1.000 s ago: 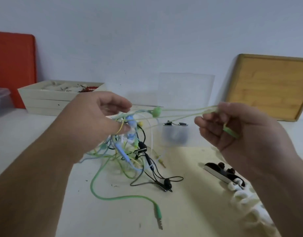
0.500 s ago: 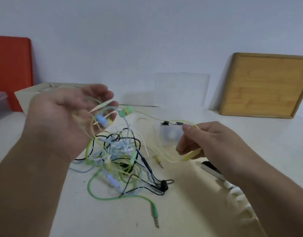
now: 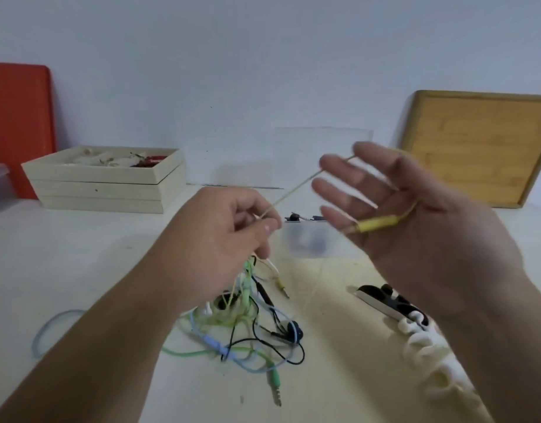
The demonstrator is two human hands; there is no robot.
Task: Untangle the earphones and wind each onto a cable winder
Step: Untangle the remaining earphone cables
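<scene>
A tangle of earphones (image 3: 244, 325) in green, pale blue, black and yellow lies on the table in front of me. My left hand (image 3: 226, 227) is above it and pinches a thin yellow cable (image 3: 296, 187) between thumb and fingers. That cable runs up and to the right, behind the fingers of my right hand (image 3: 409, 227). The right hand is raised, palm towards me, fingers spread and straight; the cable's yellow remote piece (image 3: 377, 222) lies across its palm. A row of white cable winders (image 3: 430, 349) and a black one (image 3: 385, 297) lie at the right.
A clear plastic box (image 3: 305, 239) stands behind the hands. Stacked pale wooden trays (image 3: 104, 184) sit at the back left beside an orange board (image 3: 19, 123). A wooden tray (image 3: 479, 145) leans on the wall at the right. A green jack plug (image 3: 275, 383) points at the front edge.
My left hand dropped from holding up the bundle to pinching the yellow cable low over the tangle. My right hand rose and opened, the cable now draped over it.
</scene>
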